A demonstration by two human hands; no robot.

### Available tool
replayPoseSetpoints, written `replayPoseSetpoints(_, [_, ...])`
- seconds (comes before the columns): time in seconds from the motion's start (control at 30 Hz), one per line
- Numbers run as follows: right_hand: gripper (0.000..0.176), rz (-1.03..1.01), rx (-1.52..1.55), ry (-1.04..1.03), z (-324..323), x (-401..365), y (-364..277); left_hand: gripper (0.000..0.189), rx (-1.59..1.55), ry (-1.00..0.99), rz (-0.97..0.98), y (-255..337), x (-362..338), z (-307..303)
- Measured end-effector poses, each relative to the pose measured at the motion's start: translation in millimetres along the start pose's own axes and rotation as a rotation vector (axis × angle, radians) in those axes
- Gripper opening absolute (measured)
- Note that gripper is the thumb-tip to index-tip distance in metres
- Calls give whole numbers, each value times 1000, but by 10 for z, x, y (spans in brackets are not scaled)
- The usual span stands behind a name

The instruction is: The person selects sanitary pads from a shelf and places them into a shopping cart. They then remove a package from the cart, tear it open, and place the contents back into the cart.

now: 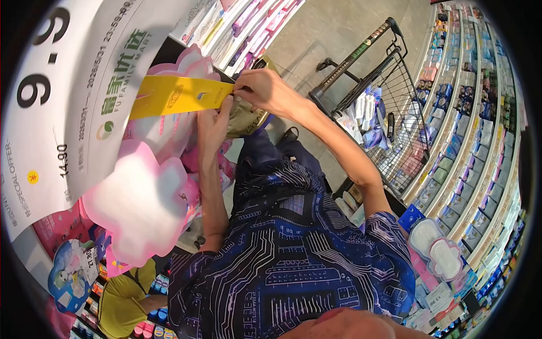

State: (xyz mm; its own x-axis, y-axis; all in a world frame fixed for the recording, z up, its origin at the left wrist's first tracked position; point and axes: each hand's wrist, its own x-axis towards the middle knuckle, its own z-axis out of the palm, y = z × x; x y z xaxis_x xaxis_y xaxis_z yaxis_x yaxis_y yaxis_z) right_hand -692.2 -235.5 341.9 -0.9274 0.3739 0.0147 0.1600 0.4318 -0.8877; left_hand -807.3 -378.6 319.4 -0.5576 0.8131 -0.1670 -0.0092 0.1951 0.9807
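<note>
A long yellow card strip [179,96] with small printing stretches sideways in front of me. My right hand [268,90] is closed, pinching its right end between thumb and fingers. My left hand [214,121] grips the strip from below near that same end, thumb raised along the edge and its other fingers partly hidden behind the card. A shiny gold package [247,117] with dark lettering is just behind and below my hands. Pink and white flower-shaped display boards [141,198] stand left of my left forearm.
A large price sign [73,107] hangs close at the left. A black wire shopping cart [389,118] holding several packages stands to the right. Stocked shelves [451,130] curve along the right side. A person in a yellow-green top [121,302] is at lower left.
</note>
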Motion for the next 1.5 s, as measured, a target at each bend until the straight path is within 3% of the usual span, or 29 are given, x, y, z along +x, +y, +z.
replayPoseSetpoints(0.1, [15,-110,-51,127,17,-72,119,27,-39,17,32,-86,-21,49])
replayPoseSetpoints(0.2, [16,-29,35,228,6,-167,60,30,214,-65,91,-62,-9,28])
replayPoseSetpoints(0.37, [19,245,42,338,-156,-511,-125,38,148,44,159,-25,-31,141])
replayPoseSetpoints(0.43, [18,192,39,490,-220,-862,-40,43,128,50,188,-48,-123,309])
replayPoseSetpoints(0.5, [16,304,114,583,-219,-1143,26,51,141,67,186,-55,-237,328])
replayPoseSetpoints(0.57, [16,390,131,714,-262,-1447,109,58,150,215,350,106,-387,519])
replayPoseSetpoints(0.67, [16,539,224,936,-496,-2111,359,74,758,318,559,245,-666,716])
replayPoseSetpoints(0.7, [16,588,267,1014,-533,-2307,464,77,809,319,599,271,-708,744])
replayPoseSetpoints(0.77, [18,663,374,1180,-628,-2675,786,82,911,342,678,293,-713,820])
replayPoseSetpoints(0.83, [20,595,474,1366,-783,-3205,1358,78,887,318,667,389,-717,1125])
replayPoseSetpoints(0.93, [20,813,544,1470,-1096,-4100,2312,73,778,173,563,603,-782,1728])
replayPoseSetpoints(1.03, [55,1157,588,1505,-1085,-4990,3311,70,803,10,435,515,-838,2168])
replayPoseSetpoints(1.13, [80,1356,986,1519,-1003,-5622,4022,67,852,-115,432,462,-786,2520])
replayPoseSetpoints(1.27, [100,1380,1162,1631,-1082,-5838,4382,62,813,-254,412,384,-820,3061])
replayPoseSetpoints(1.37, [92,1283,1398,1721,-1127,-5856,4603,62,842,-319,393,265,-812,3160])
replayPoseSetpoints(1.4, [90,1179,1485,1639,-1127,-5911,4680,63,890,-333,389,277,-822,3215])
replayPoseSetpoints(1.5, [87,1187,1493,1714,-1151,-5958,4969,63,909,-362,431,150,-798,3261])
